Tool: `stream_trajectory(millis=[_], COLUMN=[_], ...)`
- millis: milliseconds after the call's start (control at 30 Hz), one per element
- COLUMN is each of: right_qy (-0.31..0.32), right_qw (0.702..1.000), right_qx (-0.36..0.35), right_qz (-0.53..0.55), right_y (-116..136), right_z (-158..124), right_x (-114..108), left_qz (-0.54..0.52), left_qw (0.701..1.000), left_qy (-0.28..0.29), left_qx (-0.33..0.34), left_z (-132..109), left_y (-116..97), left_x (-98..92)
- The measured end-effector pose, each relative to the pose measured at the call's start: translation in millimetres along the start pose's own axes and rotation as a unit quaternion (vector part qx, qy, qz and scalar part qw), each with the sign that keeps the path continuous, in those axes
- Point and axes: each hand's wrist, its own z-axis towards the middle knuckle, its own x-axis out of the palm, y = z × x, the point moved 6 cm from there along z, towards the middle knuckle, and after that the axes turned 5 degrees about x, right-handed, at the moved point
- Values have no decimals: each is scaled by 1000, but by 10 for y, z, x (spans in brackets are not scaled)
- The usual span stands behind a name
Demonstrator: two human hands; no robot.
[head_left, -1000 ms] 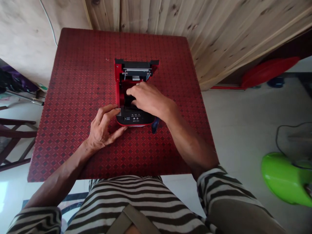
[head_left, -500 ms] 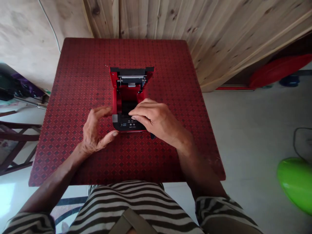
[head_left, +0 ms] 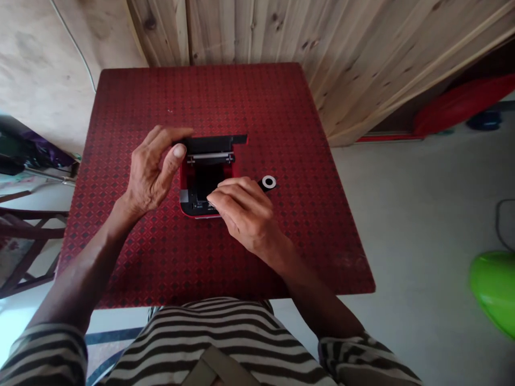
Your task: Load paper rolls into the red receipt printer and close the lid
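Observation:
A small red and black label printer (head_left: 184, 208) stands on the table with its hinged lid (head_left: 213, 143) raised and tilted over the dark inner bay. My left hand (head_left: 147, 171) grips the lid's left corner, thumb in front and fingers behind. Over the printer's front right part, my right hand (head_left: 245, 214) has its fingertips pinched together at the front panel. Whatever those fingers hold is hidden. Just beyond its knuckles lies a white ring with a black centre (head_left: 269, 182), joined to a black piece partly covered by the hand.
A red patterned cloth covers the table (head_left: 306, 246), which stands against a wooden plank wall (head_left: 257, 32). To the left is a dark wooden chair (head_left: 28, 230). On the floor at the right sits a bright green object (head_left: 493, 289).
My left hand has moved from the printer's left side up to the lid, which has tilted lower towards me. My right hand stays at the front panel. The white ring has come into view.

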Motion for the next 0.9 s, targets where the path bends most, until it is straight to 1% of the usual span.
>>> stream_trajectory(millis=[67, 133, 267, 433, 567, 733, 900], right_qy=[-24, -30, -31, -47, -36, -39, -47], right_qw=[1000, 1000, 999, 999, 999, 999, 999], right_qx=[-3, 6, 25, 6, 23, 27, 15], right_qz=[2, 6, 9, -7, 3, -1, -9], right_y=[15, 5, -25, 2, -24, -34, -25], right_z=[-54, -96, -148, -169, -158, -148, -133], right_x=[-15, -10, 11, 9, 33, 58, 56], left_qz=[-19, -25, -21, -12, 28, 72, 73], left_qw=[1000, 999, 999, 996, 991, 988, 986], left_qy=[7, 13, 27, 47, 67, 103, 102], left_qx=[20, 29, 40, 76, 109, 88, 106], left_z=[-115, -212, -390, -568, -598, -574, -581], left_y=[-118, -161, -124, -70, -47, 7, -8], left_x=[-1, 12, 90, 169, 166, 176, 201])
